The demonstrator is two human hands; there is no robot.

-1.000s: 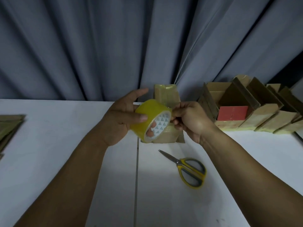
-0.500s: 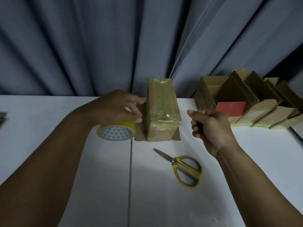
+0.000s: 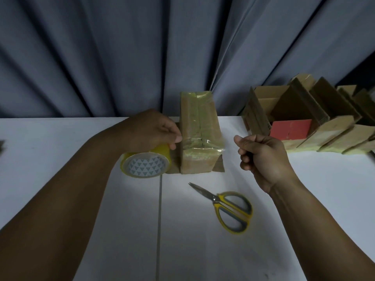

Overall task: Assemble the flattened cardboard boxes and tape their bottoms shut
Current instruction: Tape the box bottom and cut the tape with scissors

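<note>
A small cardboard box (image 3: 199, 134) stands bottom-up at the back of the white table (image 3: 60, 151), its top covered in yellowish tape and its flaps spread on the table. My left hand (image 3: 150, 132) grips a yellow tape roll (image 3: 145, 166) that rests just left of the box. My right hand (image 3: 261, 157) hovers to the right of the box, thumb and forefinger pinching the tape's free end. A clear strip of tape (image 3: 194, 141) glints across the near end of the box between the two hands.
Yellow-handled scissors (image 3: 229, 207) lie closed on the table in front of the box. A row of assembled boxes (image 3: 324, 128) leans along the back right, with a red box (image 3: 290, 128) among them. Flat cardboard (image 3: 1, 145) peeks in at the far left edge.
The roll, held up in front a second ago, has come down to the table left of the box. My right hand has drawn away to the right, across the box.
</note>
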